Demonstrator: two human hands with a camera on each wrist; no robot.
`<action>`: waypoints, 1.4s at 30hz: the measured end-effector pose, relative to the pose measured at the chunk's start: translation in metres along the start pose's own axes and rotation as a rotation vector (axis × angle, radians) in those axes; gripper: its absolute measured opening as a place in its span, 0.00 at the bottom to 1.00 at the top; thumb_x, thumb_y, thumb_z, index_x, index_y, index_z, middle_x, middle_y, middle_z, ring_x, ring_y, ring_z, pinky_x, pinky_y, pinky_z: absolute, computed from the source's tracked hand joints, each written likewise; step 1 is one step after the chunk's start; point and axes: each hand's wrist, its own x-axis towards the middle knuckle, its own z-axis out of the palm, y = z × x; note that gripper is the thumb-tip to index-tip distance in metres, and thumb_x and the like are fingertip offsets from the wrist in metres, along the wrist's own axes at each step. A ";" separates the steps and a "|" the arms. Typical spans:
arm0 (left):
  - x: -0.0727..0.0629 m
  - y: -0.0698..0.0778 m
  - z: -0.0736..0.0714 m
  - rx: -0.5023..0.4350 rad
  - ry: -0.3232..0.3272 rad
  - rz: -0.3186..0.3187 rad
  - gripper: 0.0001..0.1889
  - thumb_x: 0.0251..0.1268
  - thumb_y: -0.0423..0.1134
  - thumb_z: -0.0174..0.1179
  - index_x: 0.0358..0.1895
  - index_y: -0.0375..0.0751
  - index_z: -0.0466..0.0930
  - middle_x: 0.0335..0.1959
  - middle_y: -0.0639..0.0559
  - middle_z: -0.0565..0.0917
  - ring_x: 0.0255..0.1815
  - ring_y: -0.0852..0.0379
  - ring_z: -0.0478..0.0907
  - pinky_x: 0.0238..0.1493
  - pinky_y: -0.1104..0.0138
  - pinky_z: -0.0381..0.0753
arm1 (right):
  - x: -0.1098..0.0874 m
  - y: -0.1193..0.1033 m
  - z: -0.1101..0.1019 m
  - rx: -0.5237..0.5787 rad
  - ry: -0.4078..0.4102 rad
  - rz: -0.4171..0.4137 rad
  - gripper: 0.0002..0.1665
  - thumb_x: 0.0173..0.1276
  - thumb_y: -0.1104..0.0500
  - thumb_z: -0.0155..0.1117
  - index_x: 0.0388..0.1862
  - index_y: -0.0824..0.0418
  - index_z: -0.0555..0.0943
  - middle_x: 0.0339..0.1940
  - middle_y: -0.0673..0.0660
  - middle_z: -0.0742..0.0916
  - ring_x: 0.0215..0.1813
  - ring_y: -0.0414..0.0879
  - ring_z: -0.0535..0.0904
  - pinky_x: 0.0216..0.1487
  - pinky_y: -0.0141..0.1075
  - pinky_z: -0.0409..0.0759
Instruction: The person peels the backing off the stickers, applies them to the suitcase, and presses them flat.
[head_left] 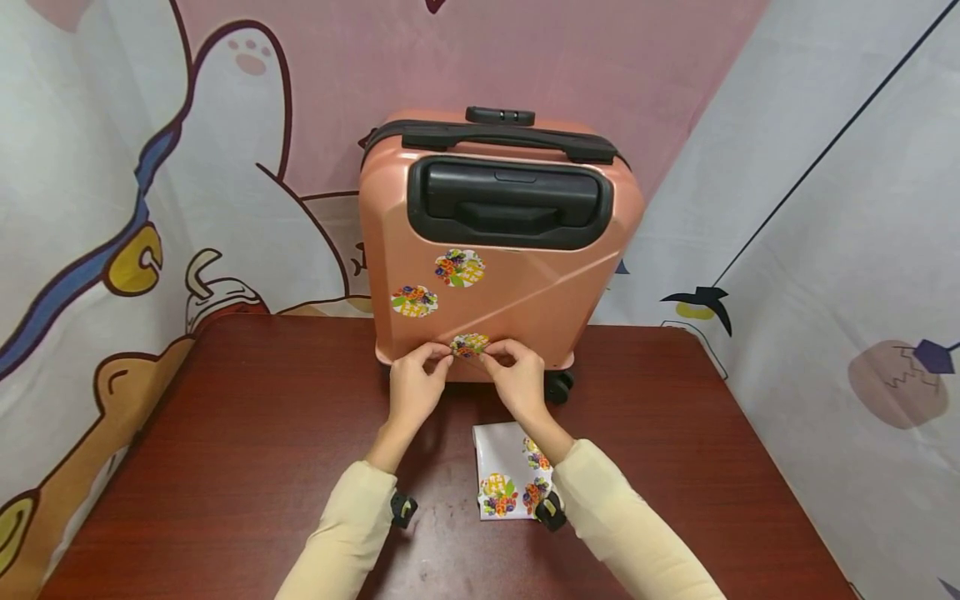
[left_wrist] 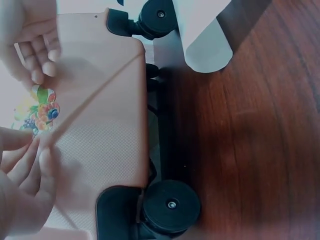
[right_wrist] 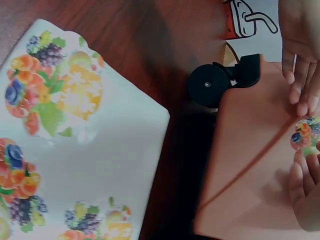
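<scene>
A round fruit-print sticker (head_left: 470, 344) is at the lower front of an upright pink suitcase (head_left: 517, 300). My left hand (head_left: 416, 383) pinches its left edge between thumb and forefinger. At the opposite edge, my right hand (head_left: 519, 379) pinches it the same way. In the left wrist view the sticker (left_wrist: 40, 111) lies close over the suitcase shell, between both hands' fingertips. Two similar fruit stickers, one upper (head_left: 460, 267) and one lower left (head_left: 414, 301), are on the shell above.
A white sticker sheet (head_left: 498, 450) with several fruit stickers lies on the brown table (head_left: 247, 467), partly under my right forearm. The suitcase's black wheels (left_wrist: 171, 205) stand at the table's back. Cartoon-printed cloth (head_left: 525, 58) hangs behind and at both sides.
</scene>
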 end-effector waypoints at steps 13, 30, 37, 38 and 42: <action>0.001 -0.004 -0.005 -0.233 -0.158 -0.077 0.07 0.57 0.24 0.57 0.39 0.29 0.81 0.33 0.41 0.84 0.34 0.50 0.82 0.34 0.63 0.80 | -0.002 0.012 0.001 0.160 -0.248 0.042 0.11 0.53 0.73 0.65 0.38 0.71 0.81 0.33 0.65 0.85 0.37 0.55 0.82 0.37 0.40 0.80; 0.003 -0.005 -0.006 -0.225 -0.163 -0.100 0.07 0.58 0.24 0.56 0.39 0.31 0.82 0.33 0.42 0.84 0.35 0.51 0.82 0.35 0.64 0.80 | 0.010 -0.014 -0.001 0.264 -0.292 0.025 0.13 0.56 0.77 0.59 0.41 0.70 0.81 0.38 0.63 0.85 0.43 0.52 0.81 0.42 0.35 0.79; 0.003 -0.006 -0.004 -0.230 -0.160 -0.101 0.07 0.58 0.24 0.57 0.38 0.32 0.82 0.34 0.43 0.84 0.35 0.51 0.81 0.36 0.62 0.79 | -0.002 0.007 0.003 0.191 -0.311 0.036 0.14 0.53 0.78 0.58 0.39 0.72 0.81 0.36 0.65 0.85 0.41 0.55 0.81 0.41 0.40 0.79; 0.003 -0.006 -0.004 -0.232 -0.159 -0.100 0.07 0.58 0.24 0.57 0.38 0.32 0.82 0.33 0.43 0.84 0.35 0.51 0.81 0.36 0.62 0.79 | -0.003 0.003 0.001 0.191 -0.318 0.041 0.14 0.53 0.78 0.58 0.39 0.73 0.80 0.36 0.66 0.85 0.41 0.56 0.81 0.42 0.41 0.78; 0.003 -0.007 -0.005 -0.229 -0.160 -0.095 0.07 0.58 0.24 0.57 0.39 0.32 0.82 0.34 0.43 0.84 0.35 0.51 0.81 0.35 0.63 0.79 | 0.002 -0.021 -0.008 0.227 -0.349 0.035 0.14 0.55 0.79 0.55 0.42 0.75 0.78 0.38 0.69 0.83 0.44 0.58 0.80 0.44 0.44 0.78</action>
